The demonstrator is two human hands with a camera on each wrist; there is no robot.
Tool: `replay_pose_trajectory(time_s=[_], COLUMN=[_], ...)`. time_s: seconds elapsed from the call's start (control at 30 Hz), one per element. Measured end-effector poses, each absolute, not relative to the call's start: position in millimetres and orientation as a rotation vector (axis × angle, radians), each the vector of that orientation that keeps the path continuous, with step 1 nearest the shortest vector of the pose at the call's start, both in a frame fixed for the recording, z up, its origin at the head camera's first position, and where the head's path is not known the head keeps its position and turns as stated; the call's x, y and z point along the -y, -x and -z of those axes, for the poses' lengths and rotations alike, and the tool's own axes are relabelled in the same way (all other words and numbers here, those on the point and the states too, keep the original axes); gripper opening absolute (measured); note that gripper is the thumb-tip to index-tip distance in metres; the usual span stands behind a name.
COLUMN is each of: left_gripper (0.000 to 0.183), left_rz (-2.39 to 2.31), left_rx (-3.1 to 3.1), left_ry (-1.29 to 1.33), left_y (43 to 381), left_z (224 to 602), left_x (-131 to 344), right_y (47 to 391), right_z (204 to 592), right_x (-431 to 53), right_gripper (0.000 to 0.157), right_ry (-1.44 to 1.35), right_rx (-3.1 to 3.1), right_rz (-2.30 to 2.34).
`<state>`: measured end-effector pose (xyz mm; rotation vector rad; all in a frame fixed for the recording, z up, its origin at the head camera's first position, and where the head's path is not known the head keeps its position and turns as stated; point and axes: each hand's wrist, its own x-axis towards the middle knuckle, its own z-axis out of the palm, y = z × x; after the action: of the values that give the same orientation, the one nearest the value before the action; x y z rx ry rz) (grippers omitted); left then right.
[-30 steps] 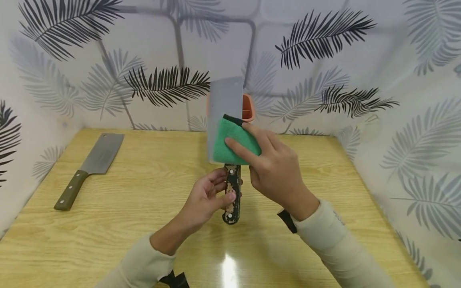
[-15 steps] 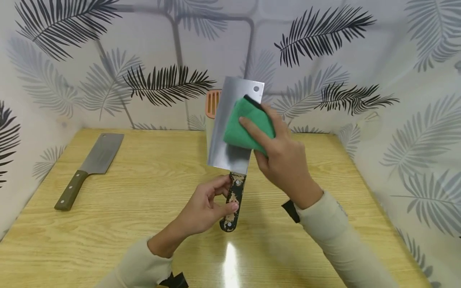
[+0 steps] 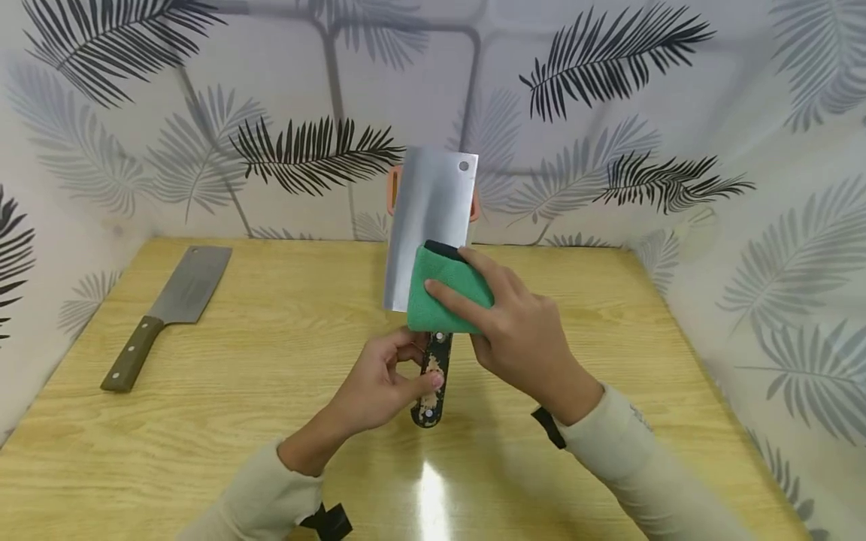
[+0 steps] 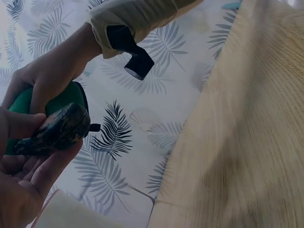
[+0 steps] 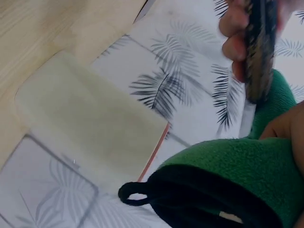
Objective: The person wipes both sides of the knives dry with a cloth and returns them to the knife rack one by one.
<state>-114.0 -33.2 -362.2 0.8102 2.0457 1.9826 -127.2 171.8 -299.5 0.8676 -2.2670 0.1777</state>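
Upright above the table stands a cleaver with a broad steel blade (image 3: 436, 199) and a chipped black handle (image 3: 435, 376). My left hand (image 3: 379, 383) grips this handle, its thumb across the front; the left wrist view shows the handle's butt (image 4: 69, 123) between thumb and fingers. A folded green cloth (image 3: 446, 293) with a black edge covers the lower blade, down to where the handle begins. My right hand (image 3: 524, 330) holds the cloth against the blade, fingers spread over it. In the right wrist view the cloth's black hanging loop (image 5: 133, 192) sticks out.
A second cleaver (image 3: 165, 315) with an olive-brown handle lies at the table's left. Behind the raised blade, a cream knife holder (image 5: 90, 118) with an orange slotted top (image 3: 394, 191) stands by the leaf-patterned backdrop (image 3: 595, 45).
The blade turned its flat more toward the head camera and tipped right, then came back nearer upright. The cloth went up the blade, then down to its handle end.
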Motion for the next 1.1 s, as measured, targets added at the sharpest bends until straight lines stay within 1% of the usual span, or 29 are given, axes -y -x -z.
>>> replay_pose_trajectory(time_s=[0.1, 0.2, 0.33, 0.4, 0.47, 0.53, 0.67, 0.77, 0.9, 1.1], left_gripper=[0.051, 0.056, 0.057, 0.058, 0.057, 0.056, 0.050, 0.047, 0.045, 0.045], left_rz=[-1.938, -1.889, -1.860, -1.854, -1.866, -1.890, -1.963, -1.972, -1.953, -1.876], left_rx=[-2.029, -2.042, -2.004, -1.992, -1.992, -1.994, -1.960, -1.947, -2.033, -2.166], left_ry=[-0.824, -0.847, -0.915, -0.944, -0.956, -0.958, -0.961, -0.986, -0.994, -0.947], left_y=[112.5, 108.2, 102.0, 101.0, 101.6, 104.6, 111.2, 111.4, 109.0, 100.9], left_z=[360.8, 361.8, 366.3, 367.7, 368.8, 368.4, 365.2, 362.7, 359.2, 363.3], left_x=[31.8, 29.7, 29.0, 30.5, 32.6, 35.0, 39.6, 41.1, 37.7, 30.1], right_y=[137.5, 154.7, 172.7, 171.1, 160.9, 147.0, 119.4, 106.4, 111.7, 143.5], right_z=[288.4, 273.7, 260.8, 262.2, 268.8, 277.8, 291.6, 293.6, 282.9, 259.1], right_x=[-178.3, -187.9, -201.3, -201.9, -196.0, -186.0, -167.7, -162.2, -163.7, -173.6], right_gripper=[0.067, 0.063, 0.062, 0.062, 0.060, 0.059, 0.064, 0.067, 0.065, 0.059], right_ry=[-0.805, -0.686, -0.528, -0.498, -0.521, -0.588, -0.794, -0.868, -0.819, -0.592], right_rx=[2.231, 2.220, 2.201, 2.188, 2.194, 2.207, 2.218, 2.181, 2.154, 2.158], right_rz=[-0.165, -0.198, -0.270, -0.282, -0.262, -0.222, -0.104, -0.039, -0.015, -0.078])
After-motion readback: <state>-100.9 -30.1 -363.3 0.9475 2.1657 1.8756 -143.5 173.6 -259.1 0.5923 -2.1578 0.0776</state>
